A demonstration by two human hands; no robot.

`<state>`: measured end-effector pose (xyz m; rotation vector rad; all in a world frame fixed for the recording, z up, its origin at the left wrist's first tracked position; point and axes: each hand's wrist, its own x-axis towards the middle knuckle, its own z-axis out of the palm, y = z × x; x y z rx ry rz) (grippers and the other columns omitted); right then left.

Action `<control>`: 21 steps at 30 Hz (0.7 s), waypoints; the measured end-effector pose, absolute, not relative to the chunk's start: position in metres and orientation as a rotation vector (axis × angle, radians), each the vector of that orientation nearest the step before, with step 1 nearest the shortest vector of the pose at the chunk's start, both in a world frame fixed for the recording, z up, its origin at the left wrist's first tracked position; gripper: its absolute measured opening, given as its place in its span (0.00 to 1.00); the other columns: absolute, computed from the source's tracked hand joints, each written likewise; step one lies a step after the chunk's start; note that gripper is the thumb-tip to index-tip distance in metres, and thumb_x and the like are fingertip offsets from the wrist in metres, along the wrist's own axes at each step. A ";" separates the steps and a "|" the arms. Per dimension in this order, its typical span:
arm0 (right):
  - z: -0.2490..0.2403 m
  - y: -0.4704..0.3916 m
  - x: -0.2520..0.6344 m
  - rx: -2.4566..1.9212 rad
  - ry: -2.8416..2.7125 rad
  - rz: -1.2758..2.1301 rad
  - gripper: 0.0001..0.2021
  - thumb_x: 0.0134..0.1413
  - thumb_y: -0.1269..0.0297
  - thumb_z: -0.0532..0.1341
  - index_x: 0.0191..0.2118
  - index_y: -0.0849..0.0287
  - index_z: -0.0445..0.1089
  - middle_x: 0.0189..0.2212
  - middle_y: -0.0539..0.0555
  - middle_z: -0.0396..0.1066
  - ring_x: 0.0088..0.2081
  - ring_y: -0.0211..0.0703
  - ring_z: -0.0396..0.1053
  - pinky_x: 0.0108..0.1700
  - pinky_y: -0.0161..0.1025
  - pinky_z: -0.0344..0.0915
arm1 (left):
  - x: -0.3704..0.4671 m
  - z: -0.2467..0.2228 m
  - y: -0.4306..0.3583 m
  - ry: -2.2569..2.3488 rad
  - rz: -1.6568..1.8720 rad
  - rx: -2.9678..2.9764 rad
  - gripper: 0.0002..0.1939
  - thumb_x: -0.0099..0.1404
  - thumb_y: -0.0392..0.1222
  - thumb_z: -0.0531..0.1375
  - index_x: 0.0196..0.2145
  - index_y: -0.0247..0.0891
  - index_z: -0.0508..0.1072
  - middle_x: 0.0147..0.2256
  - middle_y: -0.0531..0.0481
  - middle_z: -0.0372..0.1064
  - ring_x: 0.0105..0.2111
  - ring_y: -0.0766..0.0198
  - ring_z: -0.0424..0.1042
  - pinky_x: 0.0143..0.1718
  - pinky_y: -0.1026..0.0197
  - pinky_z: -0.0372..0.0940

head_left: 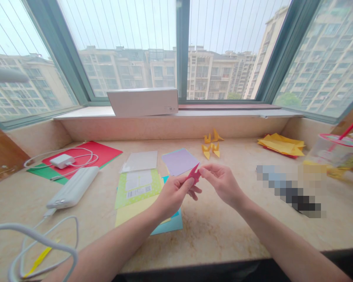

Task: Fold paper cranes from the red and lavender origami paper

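A small folded piece of dark pink paper (194,176) is held above the marble counter, its pointed tip up. My left hand (176,190) grips it between thumb and fingers from the left. My right hand (219,178) pinches at the paper's right side with thumb and index finger; the fingertips hide that edge. Behind the hands stand several small yellow folded paper figures (211,149). A purple sheet (180,161) lies just behind my left hand, and a light green patterned packet (139,190) lies to its left, over pale yellow and blue sheets.
At the left are a white power bank (73,188), a charger (62,161) with looping cables, and red (106,152) and green sheets. Crumpled yellow paper (281,144) and a plastic cup (332,152) with a red straw stand right. A white box (143,102) rests on the sill.
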<state>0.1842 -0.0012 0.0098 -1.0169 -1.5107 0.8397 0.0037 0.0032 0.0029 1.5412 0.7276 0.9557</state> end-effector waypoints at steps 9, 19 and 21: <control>0.011 0.000 0.188 -1.064 -1.434 0.790 0.12 0.55 0.53 0.66 0.38 0.57 0.78 0.33 0.54 0.79 0.35 0.44 0.72 0.42 0.43 0.65 | 0.001 -0.003 0.002 0.860 0.986 1.985 0.17 0.73 0.46 0.53 0.41 0.33 0.78 0.28 0.47 0.77 0.25 0.65 0.73 0.29 0.64 0.67; 0.009 0.003 0.192 -0.989 -1.397 0.929 0.14 0.56 0.50 0.66 0.34 0.58 0.75 0.30 0.53 0.77 0.34 0.43 0.71 0.42 0.42 0.65 | 0.002 0.001 0.000 0.834 0.962 1.962 0.17 0.72 0.45 0.54 0.38 0.32 0.78 0.27 0.46 0.77 0.24 0.66 0.73 0.29 0.65 0.67; 0.009 0.001 0.192 -0.983 -1.429 0.903 0.15 0.57 0.49 0.64 0.33 0.58 0.74 0.29 0.52 0.75 0.33 0.43 0.70 0.42 0.42 0.64 | 0.002 0.000 -0.001 0.818 0.949 1.958 0.17 0.72 0.45 0.53 0.37 0.32 0.78 0.27 0.46 0.77 0.24 0.65 0.73 0.28 0.65 0.67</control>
